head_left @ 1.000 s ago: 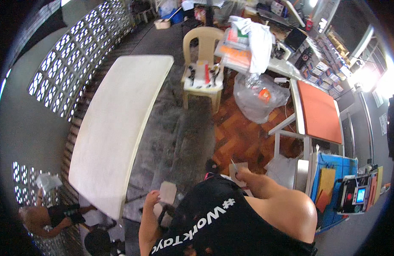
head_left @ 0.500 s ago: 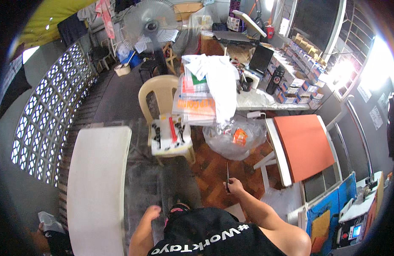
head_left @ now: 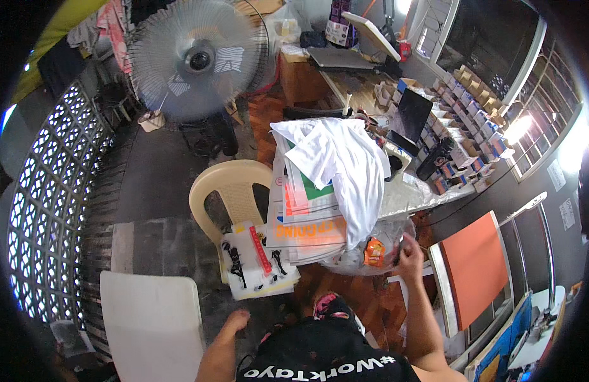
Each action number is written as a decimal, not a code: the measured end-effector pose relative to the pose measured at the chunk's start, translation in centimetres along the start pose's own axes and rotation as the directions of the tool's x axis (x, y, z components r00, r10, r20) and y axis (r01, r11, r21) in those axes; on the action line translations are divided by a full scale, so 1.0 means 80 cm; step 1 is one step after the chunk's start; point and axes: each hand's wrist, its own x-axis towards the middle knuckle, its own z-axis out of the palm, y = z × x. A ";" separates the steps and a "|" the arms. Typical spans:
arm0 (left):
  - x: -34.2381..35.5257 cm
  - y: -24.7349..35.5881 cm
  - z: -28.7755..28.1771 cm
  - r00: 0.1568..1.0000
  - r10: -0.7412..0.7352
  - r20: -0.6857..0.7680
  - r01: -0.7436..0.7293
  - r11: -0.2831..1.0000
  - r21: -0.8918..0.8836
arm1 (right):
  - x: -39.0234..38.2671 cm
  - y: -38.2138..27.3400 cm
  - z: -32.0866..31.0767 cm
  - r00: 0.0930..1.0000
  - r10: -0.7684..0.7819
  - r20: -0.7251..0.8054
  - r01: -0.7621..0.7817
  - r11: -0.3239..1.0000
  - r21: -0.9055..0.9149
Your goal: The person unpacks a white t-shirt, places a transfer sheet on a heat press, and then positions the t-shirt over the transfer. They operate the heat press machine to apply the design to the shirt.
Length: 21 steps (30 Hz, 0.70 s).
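Observation:
My right hand (head_left: 409,253) is closed on scissors (head_left: 399,248) beside a clear plastic bag (head_left: 345,261) with an orange packet (head_left: 374,250) in it. My left hand (head_left: 239,318) hangs low with curled fingers and nothing visible in them, below a beige plastic chair (head_left: 205,197). On the chair lie white sheets with black cut pieces and a red strip (head_left: 261,250). Just ahead, a white cloth (head_left: 355,165) is draped over printed sheets (head_left: 294,242).
A white board (head_left: 151,318) stands at left, with a person (head_left: 65,356) partly seen beyond it. A large fan (head_left: 199,60) stands behind the chair. A cluttered table (head_left: 409,197) holds small boxes and a laptop (head_left: 406,124). An orange-topped press board (head_left: 466,270) is at right.
The view has swung up and right, toward the table. My right hand has risen with the scissors to beside the bag. The beige piece by my left hand earlier is out of sight.

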 end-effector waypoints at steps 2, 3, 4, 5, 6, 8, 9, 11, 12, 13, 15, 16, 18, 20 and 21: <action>0.055 0.076 -0.113 0.921 -0.335 -0.200 0.256 0.905 -0.341 | 0.043 -0.060 0.004 0.997 -0.074 0.010 0.074 0.996 0.040; 0.090 0.076 -0.143 0.925 -0.344 -0.165 0.221 0.836 -0.503 | 0.063 -0.092 0.013 0.993 -0.118 0.021 0.117 0.992 0.042; 0.109 0.101 -0.182 0.917 -0.296 -0.268 0.012 0.693 -0.721 | 0.080 -0.118 0.012 0.981 -0.192 -0.019 0.191 0.981 -0.040; 0.116 0.165 -0.259 0.927 -0.274 -0.257 0.104 0.844 -0.525 | 0.095 -0.138 0.004 0.962 -0.265 -0.061 0.255 0.957 -0.140; 0.125 0.158 -0.273 0.918 -0.325 -0.227 0.111 0.761 -0.639 | 0.116 -0.166 0.015 0.965 -0.258 -0.037 0.245 0.945 -0.215; 0.155 0.148 -0.289 0.909 -0.371 -0.192 0.121 0.673 -0.729 | 0.164 -0.225 0.035 0.934 -0.356 0.004 0.321 0.838 -0.442; 0.160 0.143 -0.286 0.903 -0.382 -0.198 0.137 0.692 -0.709 | 0.191 -0.254 0.049 0.919 -0.394 0.016 0.334 0.757 -0.562; 0.158 0.077 -0.223 0.868 -0.451 -0.209 0.155 0.646 -0.748 | 0.257 -0.325 0.091 0.867 -0.461 0.190 0.467 0.618 -0.632; 0.168 0.034 -0.177 0.865 -0.462 -0.193 0.144 0.598 -0.788 | 0.298 -0.346 0.091 0.802 -0.532 0.271 0.560 0.512 -0.652; 0.158 0.005 -0.153 0.948 -0.317 0.020 0.313 0.922 -0.229 | 0.349 -0.362 0.094 0.721 -0.594 0.357 0.648 0.396 -0.651; 0.113 0.009 -0.123 0.852 -0.523 -0.011 0.521 0.851 -0.072 | 0.449 -0.384 0.113 0.669 -0.626 0.401 0.681 0.298 -0.669; 0.084 0.019 -0.125 0.880 -0.468 0.080 0.474 0.858 -0.196 | 0.502 -0.394 0.125 0.695 -0.588 0.413 0.636 0.237 -0.734; 0.019 0.054 -0.125 0.894 -0.426 0.141 0.422 0.692 -0.586 | 0.598 -0.410 0.162 0.729 -0.526 0.437 0.581 0.138 -0.802; -0.036 0.106 -0.131 0.935 -0.322 0.147 0.174 0.056 -0.983 | 0.691 -0.407 0.197 0.743 -0.490 0.456 0.566 0.096 -0.819; -0.049 0.129 -0.138 0.953 -0.266 0.144 0.082 -0.229 -0.970 | 0.735 -0.394 0.210 0.754 -0.477 0.451 0.550 0.085 -0.831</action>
